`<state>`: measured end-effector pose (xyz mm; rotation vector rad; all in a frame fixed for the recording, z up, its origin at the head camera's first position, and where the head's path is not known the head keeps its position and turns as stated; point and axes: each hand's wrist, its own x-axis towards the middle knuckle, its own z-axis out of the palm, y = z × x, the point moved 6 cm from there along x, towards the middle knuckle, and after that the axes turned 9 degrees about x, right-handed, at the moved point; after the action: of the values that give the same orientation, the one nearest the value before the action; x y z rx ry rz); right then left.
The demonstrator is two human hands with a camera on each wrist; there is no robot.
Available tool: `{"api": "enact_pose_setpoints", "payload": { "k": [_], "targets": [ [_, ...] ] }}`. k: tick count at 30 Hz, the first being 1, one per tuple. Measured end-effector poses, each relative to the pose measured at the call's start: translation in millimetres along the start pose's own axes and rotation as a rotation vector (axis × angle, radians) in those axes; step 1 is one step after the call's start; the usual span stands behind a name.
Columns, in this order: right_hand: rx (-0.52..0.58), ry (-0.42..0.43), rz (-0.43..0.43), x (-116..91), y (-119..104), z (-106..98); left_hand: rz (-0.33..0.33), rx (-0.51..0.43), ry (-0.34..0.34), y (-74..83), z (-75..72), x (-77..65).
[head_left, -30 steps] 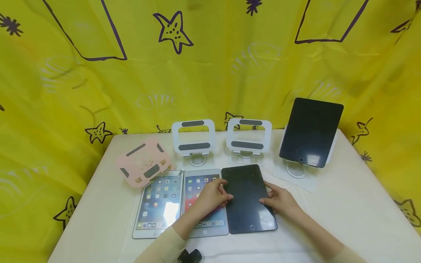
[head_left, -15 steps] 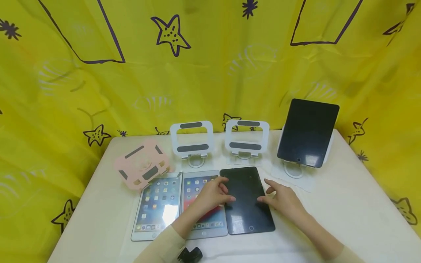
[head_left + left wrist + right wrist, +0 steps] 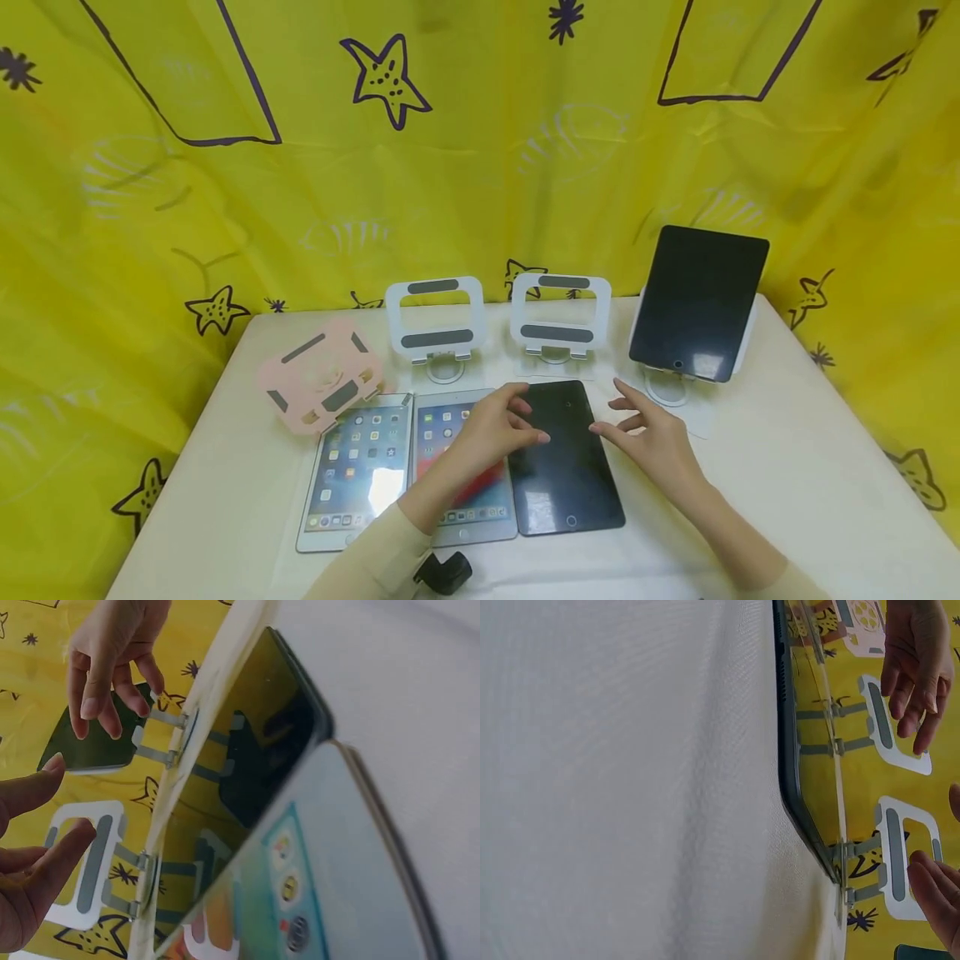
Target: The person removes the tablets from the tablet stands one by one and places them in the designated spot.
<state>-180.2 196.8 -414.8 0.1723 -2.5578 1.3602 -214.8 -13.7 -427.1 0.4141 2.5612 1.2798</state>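
Observation:
A black tablet [image 3: 566, 467] lies flat on the table. Above its left edge hovers my left hand [image 3: 491, 429], fingers loosely bent and holding nothing. My right hand [image 3: 652, 437] hangs over the tablet's right edge, thumb and fingers spread apart. In the left wrist view, both the left hand [image 3: 37, 859] and the right hand [image 3: 116, 664] appear raised off the screens. Beside the black tablet lies a white tablet [image 3: 480, 523] with its home screen showing, partly hidden by my left forearm. Another white tablet [image 3: 360, 467] lies left of that one.
Two white tablet stands [image 3: 437, 340] [image 3: 561, 333] stand at the back. At right, another black tablet [image 3: 699, 304] leans on a stand. A pink stand [image 3: 318, 375] overlaps the leftmost tablet's top corner. A small black object [image 3: 444, 573] sits by my left sleeve.
Both hands have come away from the black tablet's sides and risen, moving slightly farther from me. The right hand's fingers have left its edge. The tablet stays flat beside the white one.

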Motion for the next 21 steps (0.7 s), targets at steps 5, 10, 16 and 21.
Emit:
{"api": "enact_pose_setpoints", "payload": {
  "k": [5, 10, 16, 21],
  "targets": [
    [-0.018, 0.117, -0.146, -0.6, -5.6, -7.3, 0.018, -0.035, 0.011, 9.3, -2.4, 4.9],
    [-0.054, 0.193, -0.196, 0.6, -5.7, -15.1, 0.115, -0.049, 0.025, 15.3, 0.2, 13.3],
    [-0.055, 0.268, -0.219, 3.0, -0.4, -27.8, 0.247, -0.098, 0.056, 25.7, 4.8, 23.1],
    [-0.038, 0.297, -0.208, 6.9, 5.1, -34.8, 0.244, -0.139, 0.049, 33.1, 5.2, 34.0]
  ]
}}
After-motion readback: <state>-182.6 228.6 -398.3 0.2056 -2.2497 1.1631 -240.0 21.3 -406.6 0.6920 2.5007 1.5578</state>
